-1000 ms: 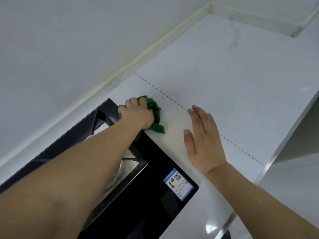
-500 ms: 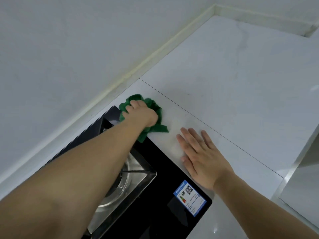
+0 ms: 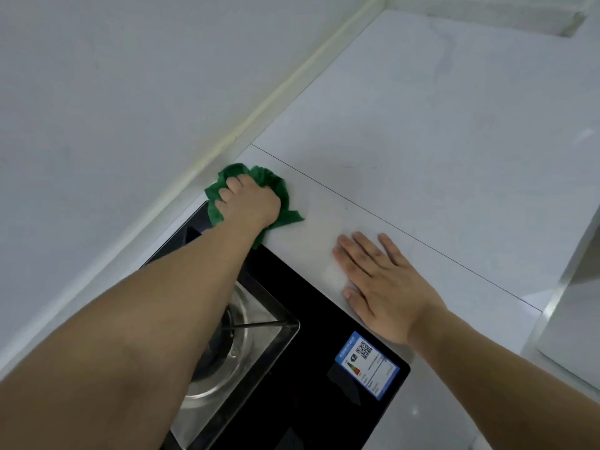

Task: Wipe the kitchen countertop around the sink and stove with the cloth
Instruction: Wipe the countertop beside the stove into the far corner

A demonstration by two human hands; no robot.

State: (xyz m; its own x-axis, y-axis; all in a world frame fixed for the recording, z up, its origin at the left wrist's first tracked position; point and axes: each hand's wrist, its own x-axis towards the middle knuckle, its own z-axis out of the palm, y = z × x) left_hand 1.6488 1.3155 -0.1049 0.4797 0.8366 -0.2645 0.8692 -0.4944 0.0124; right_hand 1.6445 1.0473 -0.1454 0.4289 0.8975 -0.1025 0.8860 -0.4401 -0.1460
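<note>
My left hand point(image 3: 248, 203) presses a crumpled green cloth point(image 3: 279, 186) onto the white countertop point(image 3: 422, 131), right at the far corner of the black glass stove point(image 3: 311, 378) and close to the wall. The cloth sticks out around my fingers and partly overlaps the stove's edge. My right hand point(image 3: 380, 284) lies flat, palm down, fingers apart, on the counter beside the stove's right edge. It holds nothing. No sink is in view.
A steel burner and pan support point(image 3: 233, 345) sit under my left forearm. A blue label point(image 3: 367, 363) is stuck near the stove's front right corner. A thin seam point(image 3: 389, 222) crosses the counter. The counter's front edge point(image 3: 558, 287) runs at the right.
My left hand has slid the cloth a little toward the wall along the stove's corner. My right hand came down from hovering and now rests flat on the counter.
</note>
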